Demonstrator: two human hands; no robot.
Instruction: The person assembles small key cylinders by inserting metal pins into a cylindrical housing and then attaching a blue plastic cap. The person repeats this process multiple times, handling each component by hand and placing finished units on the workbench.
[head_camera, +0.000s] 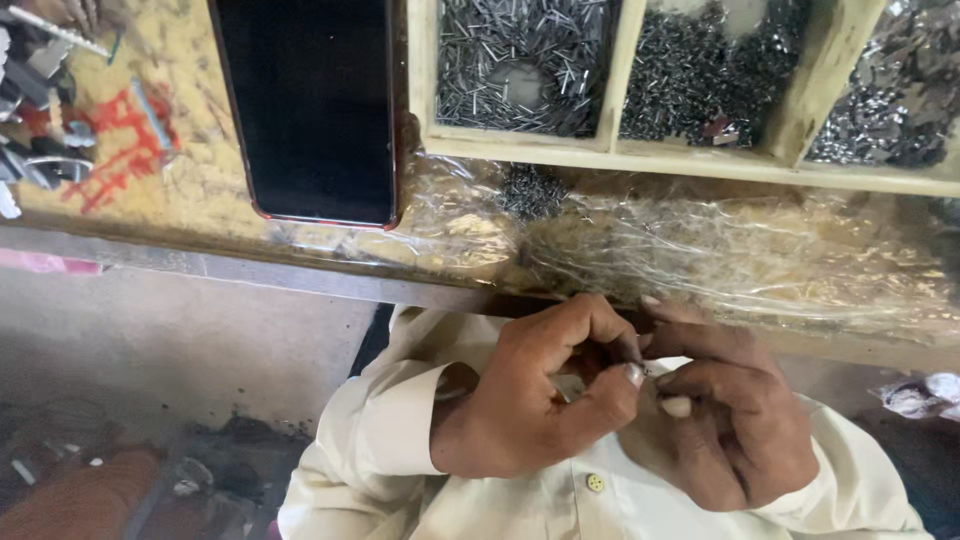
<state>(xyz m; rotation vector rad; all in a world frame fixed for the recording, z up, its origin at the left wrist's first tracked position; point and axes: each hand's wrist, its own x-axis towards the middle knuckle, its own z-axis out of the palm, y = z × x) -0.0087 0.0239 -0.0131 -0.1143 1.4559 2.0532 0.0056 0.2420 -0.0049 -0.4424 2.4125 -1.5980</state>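
Note:
My left hand (535, 400) and my right hand (730, 410) meet in front of my cream shirt, just below the table's edge. The fingertips of both hands pinch together around a very small metal piece (645, 368), mostly hidden between thumbs and fingers; I cannot tell its shape. Both sleeves show at the bottom of the view.
A dark phone (310, 110) lies screen-up on the worn wooden table (180, 200). A wooden tray (620, 150) with compartments holds several small metal pins and parts. Crinkled clear plastic (700, 250) covers the table's front. Metal bits (40, 90) lie at far left.

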